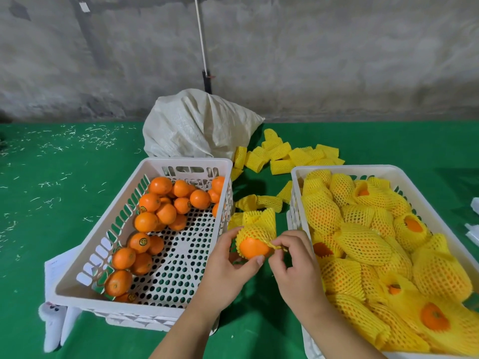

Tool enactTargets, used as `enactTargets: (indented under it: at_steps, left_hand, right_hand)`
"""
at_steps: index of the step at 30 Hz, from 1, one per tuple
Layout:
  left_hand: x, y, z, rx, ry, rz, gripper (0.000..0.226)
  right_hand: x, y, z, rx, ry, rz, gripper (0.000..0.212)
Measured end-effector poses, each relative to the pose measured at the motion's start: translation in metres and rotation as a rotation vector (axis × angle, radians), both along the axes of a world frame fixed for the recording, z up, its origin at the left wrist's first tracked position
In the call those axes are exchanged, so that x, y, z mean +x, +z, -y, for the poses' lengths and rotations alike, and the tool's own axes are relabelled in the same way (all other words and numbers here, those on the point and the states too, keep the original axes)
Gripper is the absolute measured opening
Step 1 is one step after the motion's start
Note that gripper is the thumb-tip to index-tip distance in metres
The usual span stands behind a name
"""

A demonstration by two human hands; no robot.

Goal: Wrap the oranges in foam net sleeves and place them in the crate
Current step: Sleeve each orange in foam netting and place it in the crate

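Observation:
Between the two crates my left hand [229, 265] grips an orange [252, 248] that sits partly inside a yellow foam net sleeve [259, 225]. My right hand [295, 260] pinches the sleeve's lower edge at the orange's right side. The white crate on the left [85, 257] holds several bare oranges [160, 203]. The white crate on the right [342, 169] is nearly full of sleeved oranges [363, 242].
Loose yellow sleeves [282, 156] lie on the green cloth [51, 177] behind and between the crates. A white woven sack [197, 125] stands behind the left crate against a grey wall. Papers stick out under the left crate's near corner.

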State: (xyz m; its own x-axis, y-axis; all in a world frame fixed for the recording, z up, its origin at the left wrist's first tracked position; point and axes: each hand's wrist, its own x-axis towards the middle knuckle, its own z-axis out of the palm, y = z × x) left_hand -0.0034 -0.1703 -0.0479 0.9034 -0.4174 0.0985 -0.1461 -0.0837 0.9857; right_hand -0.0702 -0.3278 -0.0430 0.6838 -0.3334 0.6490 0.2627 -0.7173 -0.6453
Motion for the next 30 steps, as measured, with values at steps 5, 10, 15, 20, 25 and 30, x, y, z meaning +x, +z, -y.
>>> enactTargets:
  at_steps: [5,10,15,20,25,30]
  left_hand:
    - [0.001,0.002,-0.001,-0.076,0.039,-0.044,0.063]
    - [0.004,-0.002,-0.005,-0.059,-0.040,0.066,0.068]
    - [0.002,-0.006,-0.001,0.026,0.016,0.202,0.064]
    - [0.002,-0.005,0.006,0.020,0.149,0.160,0.065]
    - [0.005,-0.009,0.000,-0.029,0.023,0.040,0.075]
    - [0.003,-0.010,-0.004,0.128,-0.041,0.239,0.084]
  right_hand:
    - [0.001,-0.006,-0.003,0.146,0.028,-0.198,0.028]
    - [0.007,-0.009,0.001,0.186,0.012,-0.307,0.025]
    - [0.003,-0.007,0.001,0.091,-0.009,-0.234,0.016]
    - [0.001,-0.004,-0.006,-0.054,0.039,-0.113,0.011]
    - [0.004,-0.005,-0.006,0.132,0.074,-0.578,0.052]
    - [0.001,-0.003,-0.002,0.099,0.036,-0.444,0.039]
